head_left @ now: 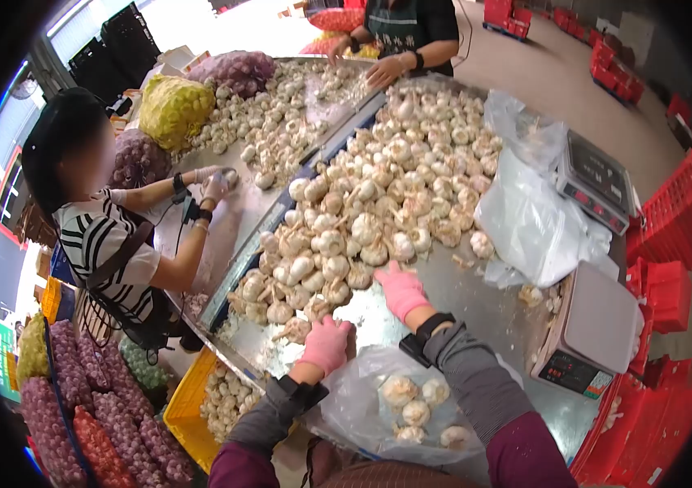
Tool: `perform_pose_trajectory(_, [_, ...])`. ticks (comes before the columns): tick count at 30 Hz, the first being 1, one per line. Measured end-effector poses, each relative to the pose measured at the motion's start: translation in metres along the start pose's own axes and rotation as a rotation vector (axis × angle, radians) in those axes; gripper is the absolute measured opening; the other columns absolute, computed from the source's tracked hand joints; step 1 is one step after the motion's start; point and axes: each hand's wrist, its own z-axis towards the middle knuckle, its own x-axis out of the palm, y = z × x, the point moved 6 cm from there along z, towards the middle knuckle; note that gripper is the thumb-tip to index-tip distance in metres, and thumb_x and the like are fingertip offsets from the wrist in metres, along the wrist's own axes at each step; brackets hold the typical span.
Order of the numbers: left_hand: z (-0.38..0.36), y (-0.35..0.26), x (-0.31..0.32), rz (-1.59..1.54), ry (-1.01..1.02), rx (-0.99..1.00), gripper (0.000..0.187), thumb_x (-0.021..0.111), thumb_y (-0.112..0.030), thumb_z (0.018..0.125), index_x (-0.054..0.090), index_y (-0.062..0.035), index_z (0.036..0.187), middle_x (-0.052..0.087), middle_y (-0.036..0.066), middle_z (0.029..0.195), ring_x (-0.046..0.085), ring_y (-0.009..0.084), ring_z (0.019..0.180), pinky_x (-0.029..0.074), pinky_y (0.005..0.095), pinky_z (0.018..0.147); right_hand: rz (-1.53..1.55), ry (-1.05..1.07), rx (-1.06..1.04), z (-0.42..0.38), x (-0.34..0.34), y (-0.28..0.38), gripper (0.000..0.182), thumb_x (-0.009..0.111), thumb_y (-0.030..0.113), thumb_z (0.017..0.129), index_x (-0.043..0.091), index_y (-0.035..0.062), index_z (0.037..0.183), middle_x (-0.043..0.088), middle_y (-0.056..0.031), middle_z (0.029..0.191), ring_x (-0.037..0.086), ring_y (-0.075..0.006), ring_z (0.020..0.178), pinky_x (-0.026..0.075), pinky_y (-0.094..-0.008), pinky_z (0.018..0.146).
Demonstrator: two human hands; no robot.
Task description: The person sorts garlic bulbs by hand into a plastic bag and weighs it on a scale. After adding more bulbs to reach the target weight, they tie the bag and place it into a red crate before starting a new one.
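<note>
Two pink-gloved hands work at the near edge of a heap of garlic (366,228) that spreads over the metal counter (460,281), from the middle of the view up to 1 o'clock. The right hand (403,293), at 5 o'clock of centre, has its fingers released and spread, the tips at the lowest bulbs of the heap. The left hand (326,348), at 6 o'clock, is bent, just beside a loose bulb (293,329); whether its fingers grasp anything I cannot tell. Each wrist wears a dark band over a grey sleeve.

Below the right hand, at 5 o'clock, a clear plastic bag (354,419) lies spread, with several garlic bulbs (416,413) showing at it. A scale (602,317) with a flat pale plate stands at 4 o'clock, a second scale (598,167) between 2 and 3 o'clock, and clear bags (537,215) lie near it at 3 o'clock. Red crates (679,203) stand beyond the scales.

At 9 o'clock a person in a striped shirt (110,244) handles garlic; at 12 o'clock another person in a dark apron (395,28) reaches over the counter. A yellow crate (179,411) of bulbs stands between 7 and 8 o'clock.
</note>
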Motion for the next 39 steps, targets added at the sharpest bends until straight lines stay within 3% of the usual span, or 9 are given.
perform_pose_trajectory(11, [0.008,0.003,-0.027,-0.769,-0.306,0.062,0.028,0.061,-0.022,0.076,0.061,-0.0057,0.099,0.059,0.022,0.098,0.060,0.0383,0.086,0.050,0.0427,0.071,-0.188,-0.138,-0.170,-0.041,-0.008,-0.013,0.034,0.059,0.014,0.079,0.060,0.0111,0.113,0.053,-0.0161,0.120,0.060,-0.0382,0.100,0.049,-0.0453,0.087])
perform_pose_trajectory(13, [0.014,0.007,-0.010,-1.624,0.063,-0.148,0.030,0.059,-0.017,0.077,0.059,-0.0044,0.104,0.059,0.018,0.106,0.061,0.0325,0.090,0.051,0.0393,0.069,0.535,-0.013,-0.046,-0.053,-0.028,-0.015,0.028,0.059,0.017,0.083,0.060,0.0078,0.109,0.061,-0.0158,0.104,0.063,-0.0354,0.089,0.052,-0.0408,0.079])
perform_pose_trajectory(15, [-0.010,-0.018,-0.059,-1.118,-0.562,0.591,0.035,0.059,-0.017,0.077,0.055,-0.0046,0.109,0.057,0.014,0.109,0.059,0.0271,0.088,0.049,0.0330,0.061,1.737,0.457,0.164,-0.071,-0.016,-0.007,0.018,0.056,0.014,0.084,0.060,0.0080,0.101,0.063,-0.0119,0.092,0.065,-0.0294,0.085,0.055,-0.0374,0.067])
perform_pose_trajectory(17, [-0.007,-0.040,-0.039,-2.614,0.284,0.118,0.033,0.057,-0.022,0.080,0.054,-0.0061,0.108,0.055,0.016,0.109,0.057,0.0281,0.085,0.045,0.0290,0.052,2.061,0.489,0.161,-0.136,-0.073,0.037,0.015,0.057,0.012,0.084,0.058,0.0039,0.096,0.063,-0.0107,0.090,0.066,-0.0255,0.083,0.055,-0.0345,0.066])
perform_pose_trajectory(20, [-0.023,-0.071,-0.046,-2.882,0.528,0.413,0.027,0.054,-0.026,0.085,0.055,-0.0068,0.104,0.055,0.015,0.107,0.057,0.0293,0.082,0.042,0.0271,0.047,2.151,0.317,0.019,-0.174,-0.086,0.034,0.015,0.058,0.011,0.083,0.058,0.0022,0.095,0.064,-0.0108,0.089,0.065,-0.0223,0.078,0.055,-0.0349,0.065])
perform_pose_trajectory(23, [-0.044,-0.108,-0.052,-2.662,0.712,0.441,0.025,0.054,-0.027,0.088,0.055,-0.0075,0.103,0.055,0.014,0.107,0.057,0.0307,0.082,0.042,0.0269,0.047,2.030,0.244,-0.122,-0.207,-0.094,0.017,0.016,0.058,0.009,0.081,0.058,0.0015,0.095,0.064,-0.0104,0.088,0.065,-0.0206,0.076,0.054,-0.0341,0.063])
perform_pose_trajectory(27, [-0.082,-0.130,-0.089,-1.108,-0.532,0.821,0.011,0.054,-0.014,0.089,0.055,-0.0065,0.097,0.054,0.005,0.086,0.056,0.0142,0.074,0.046,0.0235,0.060,1.894,0.244,-0.098,-0.248,-0.091,-0.007,0.013,0.056,0.001,0.078,0.057,0.0025,0.091,0.064,-0.0136,0.089,0.064,-0.0214,0.069,0.055,-0.0337,0.061])
perform_pose_trajectory(30, [-0.076,-0.141,-0.010,-2.095,0.728,0.200,0.016,0.055,-0.014,0.087,0.055,-0.0048,0.101,0.055,0.004,0.087,0.057,0.0138,0.078,0.048,0.0250,0.069,1.611,0.088,-0.072,-0.278,-0.074,-0.024,0.008,0.057,0.004,0.079,0.061,0.0033,0.087,0.065,-0.0124,0.088,0.063,-0.0200,0.068,0.053,-0.0308,0.060])
perform_pose_trajectory(39, [-0.109,-0.141,0.030,-0.288,-0.031,0.664,0.059,0.063,-0.023,0.078,0.043,-0.0080,0.131,0.045,0.018,0.132,0.043,0.0349,0.126,0.036,0.0458,0.102,-0.131,-0.151,-0.423,-0.321,0.021,-0.066,0.042,0.064,0.019,0.072,0.060,0.0145,0.114,0.037,-0.0130,0.143,0.037,-0.0388,0.129,0.026,-0.0499,0.109])
